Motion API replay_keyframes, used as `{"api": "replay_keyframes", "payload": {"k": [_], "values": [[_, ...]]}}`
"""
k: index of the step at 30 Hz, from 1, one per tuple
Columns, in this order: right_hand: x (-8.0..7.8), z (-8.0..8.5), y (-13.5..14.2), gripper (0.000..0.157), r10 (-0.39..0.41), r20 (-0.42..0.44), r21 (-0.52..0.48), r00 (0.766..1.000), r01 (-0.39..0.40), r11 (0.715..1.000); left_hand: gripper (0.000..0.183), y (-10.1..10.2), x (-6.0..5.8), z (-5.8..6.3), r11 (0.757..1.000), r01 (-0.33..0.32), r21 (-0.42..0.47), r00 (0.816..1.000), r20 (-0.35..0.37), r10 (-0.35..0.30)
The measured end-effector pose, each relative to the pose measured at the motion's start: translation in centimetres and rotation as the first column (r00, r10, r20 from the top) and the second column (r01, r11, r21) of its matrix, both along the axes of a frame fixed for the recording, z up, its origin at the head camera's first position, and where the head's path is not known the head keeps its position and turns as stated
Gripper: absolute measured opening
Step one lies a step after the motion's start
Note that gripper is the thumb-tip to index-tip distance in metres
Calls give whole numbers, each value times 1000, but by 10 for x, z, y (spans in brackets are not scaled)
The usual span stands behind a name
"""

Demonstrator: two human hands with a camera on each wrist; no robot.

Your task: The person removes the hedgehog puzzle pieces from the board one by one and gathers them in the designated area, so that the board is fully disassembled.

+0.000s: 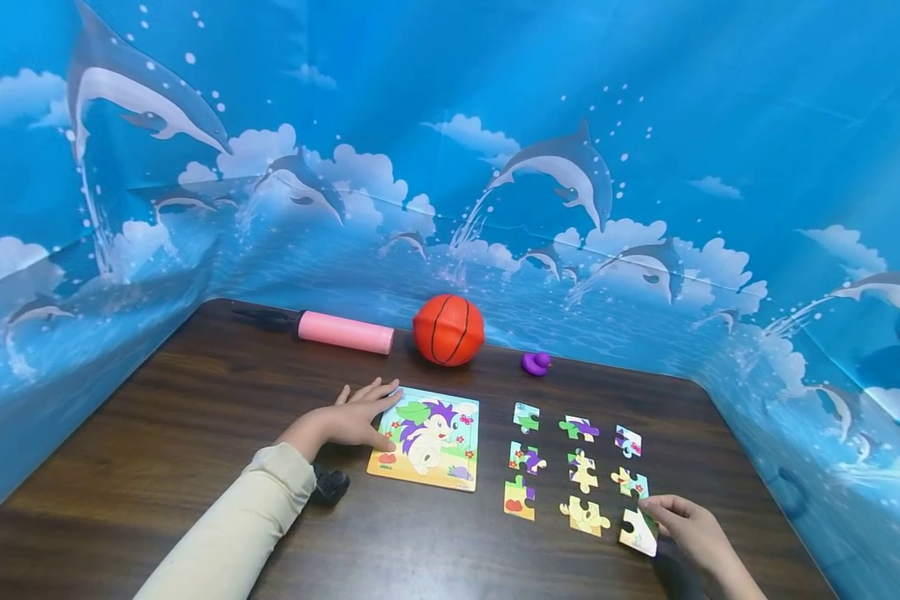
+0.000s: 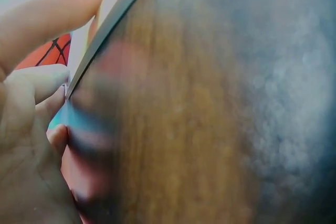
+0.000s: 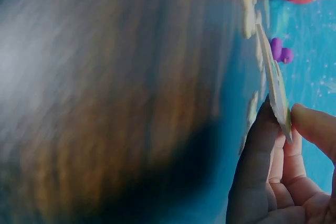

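Note:
At the left edge of a square hedgehog picture board (image 1: 435,475), my left hand (image 1: 352,419) rests with fingers spread. The fingertips lie near its far left corner, and the thumb (image 2: 63,17) lies over the edge. My right hand (image 1: 686,529) pinches a corner jigsaw piece (image 1: 637,533) between thumb and fingers. In the right wrist view this jigsaw piece (image 3: 274,82) is tilted, its edge toward the camera. It is the front right one of the jigsaw pieces, which are set out in three spaced rows. Just behind it lies a piece with a red flower (image 1: 628,481).
Behind the board sit an orange-red toy basketball (image 1: 448,331) and a pink hand pump (image 1: 347,332) with a black end. A purple rubber duck (image 1: 536,363) stands behind the pieces. A dolphin-print curtain (image 1: 390,200) encloses the dark wooden table (image 1: 390,550). A black object (image 1: 332,485) shows by my left wrist.

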State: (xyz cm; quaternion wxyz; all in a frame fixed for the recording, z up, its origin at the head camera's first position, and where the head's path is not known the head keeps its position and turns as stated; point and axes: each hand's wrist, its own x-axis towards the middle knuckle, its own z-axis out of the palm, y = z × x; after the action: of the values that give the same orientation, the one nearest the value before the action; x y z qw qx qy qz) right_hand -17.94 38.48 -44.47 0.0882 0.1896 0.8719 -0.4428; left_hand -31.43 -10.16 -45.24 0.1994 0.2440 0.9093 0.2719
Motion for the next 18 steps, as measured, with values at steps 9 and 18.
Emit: {"api": "replay_keyframes", "payload": {"k": [9, 18], "values": [[-3, -5, -10, 34, -42, -52, -9, 998, 42, 999, 90, -4, 1, -1, 1000, -20, 8, 1000, 2, 20], [-4, 3, -18, 47, 42, -65, 251, 997, -25, 968, 91, -3, 4, -2, 997, -72, -7, 997, 0, 72]]}}
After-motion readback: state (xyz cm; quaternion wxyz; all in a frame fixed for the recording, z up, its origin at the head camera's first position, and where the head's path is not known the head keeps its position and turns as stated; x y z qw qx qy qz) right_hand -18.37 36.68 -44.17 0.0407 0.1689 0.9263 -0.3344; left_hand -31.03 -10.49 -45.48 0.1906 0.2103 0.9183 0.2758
